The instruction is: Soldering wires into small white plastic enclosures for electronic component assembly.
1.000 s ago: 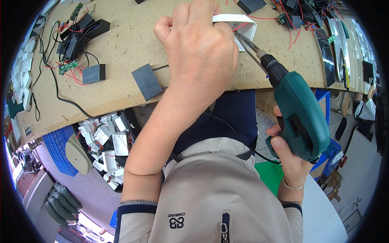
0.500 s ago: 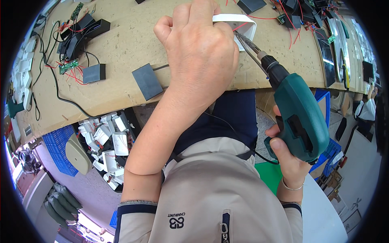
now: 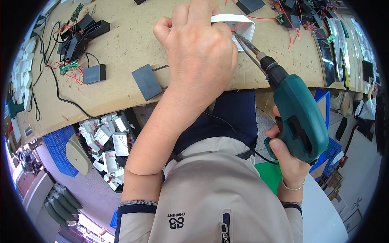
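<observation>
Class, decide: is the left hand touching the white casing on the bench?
Touching. The head view shows the left hand pressed over the white casing, fingers on it.

Cluttered workbench [image 3: 121,52], seemingly particleboard.

bench: tan wooden worktop [image 3: 121,44] | below-left: blue crate [image 3: 60,141] | floor: pale grey floor [image 3: 95,198]

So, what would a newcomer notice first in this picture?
Probably the green power screwdriver at the right, held in the right hand, its bit reaching a white plastic housing on the workbench. The left hand presses on that housing at top centre.
</observation>
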A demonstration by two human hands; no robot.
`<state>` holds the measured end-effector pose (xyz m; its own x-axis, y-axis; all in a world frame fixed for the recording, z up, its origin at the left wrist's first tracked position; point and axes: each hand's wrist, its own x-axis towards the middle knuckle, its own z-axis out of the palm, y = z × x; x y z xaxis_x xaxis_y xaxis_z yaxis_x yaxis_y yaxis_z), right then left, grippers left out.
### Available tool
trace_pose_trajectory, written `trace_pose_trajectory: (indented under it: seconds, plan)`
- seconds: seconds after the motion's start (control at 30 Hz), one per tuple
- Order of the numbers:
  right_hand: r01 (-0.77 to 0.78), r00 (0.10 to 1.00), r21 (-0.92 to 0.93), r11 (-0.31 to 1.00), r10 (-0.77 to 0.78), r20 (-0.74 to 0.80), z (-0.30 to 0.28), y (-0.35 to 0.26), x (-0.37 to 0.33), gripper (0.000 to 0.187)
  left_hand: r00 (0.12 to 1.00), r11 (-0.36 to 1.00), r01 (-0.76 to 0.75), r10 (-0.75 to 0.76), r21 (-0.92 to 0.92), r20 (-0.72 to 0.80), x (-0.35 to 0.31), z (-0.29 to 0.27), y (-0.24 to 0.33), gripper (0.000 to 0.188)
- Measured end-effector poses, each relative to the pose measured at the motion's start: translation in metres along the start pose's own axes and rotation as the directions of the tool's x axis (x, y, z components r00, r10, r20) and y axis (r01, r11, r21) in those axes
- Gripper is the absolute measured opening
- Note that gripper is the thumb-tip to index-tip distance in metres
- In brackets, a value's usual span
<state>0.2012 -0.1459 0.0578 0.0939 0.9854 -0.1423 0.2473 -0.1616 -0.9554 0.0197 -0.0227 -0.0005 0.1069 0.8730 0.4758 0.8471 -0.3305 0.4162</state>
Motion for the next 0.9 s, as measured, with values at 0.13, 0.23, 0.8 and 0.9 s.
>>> trace_pose_trajectory:
  seconds: [0.13, 0.23, 0.8, 0.9]
  plan:
    - [-0.011, 0.993, -0.056, 0.998, 0.018, 0.118, -0.006, 0.002, -0.002, 0.065, 0.655, 0.898, -0.44, 0.321, 0.001, -0.684, 0.006, 0.059, -0.04, 0.012]
    - [-0.003, 0.994, -0.069, 0.998, 0.011, 0.105, -0.011, 0.006, -0.003, 0.064, 0.999, 0.999, -0.03, 0.031, 0.03, -0.02, 0.001, 0.004, 0.002, 0.012]
    - [0.019, 0.993, 0.044, 0.999, -0.014, -0.119, -0.014, 0.004, -0.025, 0.07, 0.995, 0.997, -0.055, 0.058, 0.047, -0.076, -0.005, 0.009, -0.005, 0.01]
    - [0.042, 0.988, 0.043, 0.998, -0.035, -0.151, -0.015, 0.004, -0.024, 0.07, 0.98, 0.99, -0.112, 0.126, 0.091, -0.155, -0.007, 0.01, -0.007, 0.009]
